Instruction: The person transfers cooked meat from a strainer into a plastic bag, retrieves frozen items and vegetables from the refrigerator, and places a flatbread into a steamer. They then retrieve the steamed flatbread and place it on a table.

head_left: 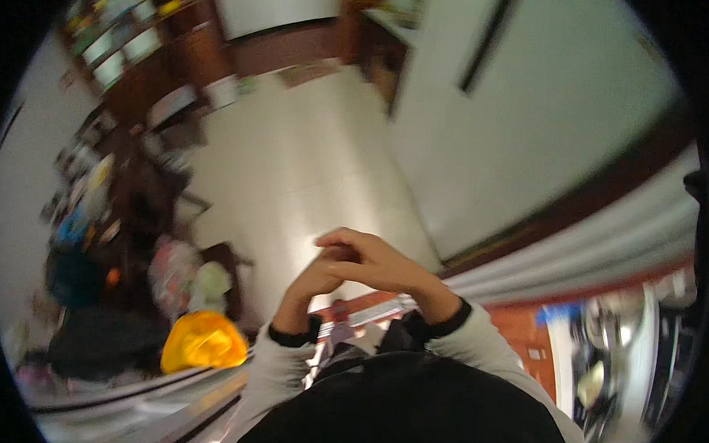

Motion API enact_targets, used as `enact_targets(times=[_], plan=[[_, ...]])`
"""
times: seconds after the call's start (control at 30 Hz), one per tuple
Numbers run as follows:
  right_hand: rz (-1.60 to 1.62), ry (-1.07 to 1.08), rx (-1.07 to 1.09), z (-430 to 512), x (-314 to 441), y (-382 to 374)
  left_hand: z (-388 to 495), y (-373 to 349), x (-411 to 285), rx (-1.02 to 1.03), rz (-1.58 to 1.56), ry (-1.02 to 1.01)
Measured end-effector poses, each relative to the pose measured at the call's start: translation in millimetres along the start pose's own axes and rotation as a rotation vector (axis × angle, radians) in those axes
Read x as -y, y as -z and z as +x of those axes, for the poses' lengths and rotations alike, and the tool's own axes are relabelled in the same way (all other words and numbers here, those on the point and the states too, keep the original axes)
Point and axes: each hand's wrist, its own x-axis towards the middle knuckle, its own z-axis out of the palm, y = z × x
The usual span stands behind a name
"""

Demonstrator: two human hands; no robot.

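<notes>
My left hand (320, 274) and my right hand (376, 262) meet in front of my body, above the pale tiled floor (297, 190). The right hand's fingers reach over the left hand, and the two touch. No object shows in either hand, but the overlap and blur hide some fingers. Both wrists have black cuffs below light sleeves. Below the hands is the dark front of my clothing (406, 405).
A cluttered dark table (139, 184) runs along the left, with bags and a shiny yellow-orange bag (204, 342) near its lower end. A wooden shelf unit (190, 52) stands at upper left. A white wall (509, 139) rises at right, and a kitchen-like counter area (619, 348) lies at lower right.
</notes>
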Motion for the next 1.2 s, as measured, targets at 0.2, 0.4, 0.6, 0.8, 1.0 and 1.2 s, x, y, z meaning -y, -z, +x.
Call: enact_targets(times=[0.2,0.4,0.6,0.8,1.0,1.2], plan=[[-0.250,0.129,0.210,125.9,-1.1,59.6,-0.1,116.2,2.4,-0.330,-0.115,0.223],[-0.646,0.106,-0.392,187.0,-25.0,318.2,-43.1,177.5,-15.6,-0.823,-0.040,0.421],[-1.456,-0.186,-0.733,152.3,-50.7,636.3,5.7,216.7,-5.8,-0.943,-0.210,0.322],[-1.757,-0.551,-0.864,84.1,-39.9,738.5,185.4,263.7,28.5,-0.772,-0.236,0.372],[-1.847,-0.624,-0.784,114.6,5.2,680.0,351.7,305.5,55.3,-0.496,-0.077,0.421],[-1.988,-0.937,-0.666,141.3,25.2,640.7,462.8,375.0,63.2,-0.253,-0.233,0.590]])
